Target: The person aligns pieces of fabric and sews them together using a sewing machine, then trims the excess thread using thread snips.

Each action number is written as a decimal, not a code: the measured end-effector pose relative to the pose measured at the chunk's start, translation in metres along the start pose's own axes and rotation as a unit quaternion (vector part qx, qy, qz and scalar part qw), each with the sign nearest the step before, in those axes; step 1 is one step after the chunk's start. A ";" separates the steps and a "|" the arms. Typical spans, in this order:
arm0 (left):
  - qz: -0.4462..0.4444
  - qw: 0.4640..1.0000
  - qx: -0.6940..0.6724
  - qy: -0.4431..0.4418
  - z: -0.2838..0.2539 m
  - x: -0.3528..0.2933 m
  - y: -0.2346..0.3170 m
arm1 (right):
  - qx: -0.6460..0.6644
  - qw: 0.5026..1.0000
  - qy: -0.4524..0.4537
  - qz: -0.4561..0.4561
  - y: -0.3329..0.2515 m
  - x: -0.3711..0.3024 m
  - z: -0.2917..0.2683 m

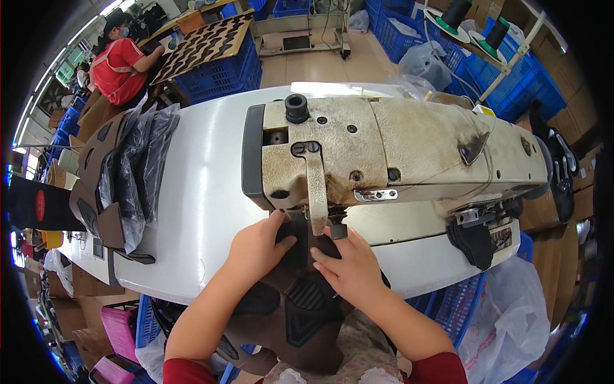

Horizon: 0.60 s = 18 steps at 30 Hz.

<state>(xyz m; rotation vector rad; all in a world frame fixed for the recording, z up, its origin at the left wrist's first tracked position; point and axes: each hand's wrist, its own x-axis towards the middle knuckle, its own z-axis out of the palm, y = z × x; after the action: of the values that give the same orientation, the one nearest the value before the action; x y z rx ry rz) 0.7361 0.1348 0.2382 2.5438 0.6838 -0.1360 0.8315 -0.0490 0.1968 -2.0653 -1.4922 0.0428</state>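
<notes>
A worn cream industrial sewing machine point(416, 137) stands before me. Under its head lies the black end of a brown and black padded fabric piece point(304, 307), whose brown body with ribbed black panels hangs down over the table's near edge into my lap. My left hand point(259, 246) grips the black end on its left side, fingertips close below the machine head and thumb on top. My right hand point(348, 262) pinches the same piece on the right, beside the presser lever point(316, 192). The needle and the right fingertips are partly hidden by the machine.
Brown padded pieces in clear plastic point(137, 173) lie at the table's left. Small black pieces point(472, 243) hang by the machine's right end. Thread cones point(455, 16) stand behind. Blue crates point(220, 73) and a plastic bag point(508, 313) surround the table. A person in red point(118, 70) sits far left.
</notes>
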 end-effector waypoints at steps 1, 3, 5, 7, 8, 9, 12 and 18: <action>0.000 1.000 -0.001 0.001 0.001 -0.001 -0.001 | -0.002 1.000 0.002 0.003 -0.001 -0.001 0.000; 0.041 0.998 -0.023 0.036 0.003 -0.006 -0.004 | -0.002 1.000 -0.009 0.007 -0.003 -0.001 -0.002; 0.071 0.995 -0.031 0.055 0.008 -0.007 -0.008 | -0.003 1.000 -0.019 0.002 -0.005 -0.003 -0.005; 0.110 0.990 -0.043 0.082 0.014 -0.006 -0.012 | -0.001 0.999 -0.038 0.009 -0.006 -0.005 -0.008; 0.118 0.988 -0.051 0.086 0.016 -0.005 -0.013 | -0.008 0.999 -0.042 0.007 -0.006 -0.005 -0.008; 0.116 0.989 -0.052 0.080 0.019 -0.005 -0.014 | -0.014 0.998 -0.054 0.007 -0.006 -0.005 -0.009; 0.137 0.984 -0.062 0.091 0.019 -0.004 -0.014 | -0.017 0.999 -0.051 0.007 -0.006 -0.006 -0.008; 0.076 0.993 -0.070 0.051 0.020 -0.005 -0.013 | -0.026 0.999 -0.047 0.003 -0.003 -0.006 -0.007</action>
<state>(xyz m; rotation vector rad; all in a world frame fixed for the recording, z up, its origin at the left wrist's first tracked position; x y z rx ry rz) 0.7260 0.1327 0.2163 2.4691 0.5147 0.0923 0.8294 -0.0562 0.2020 -2.1353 -1.5574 0.1058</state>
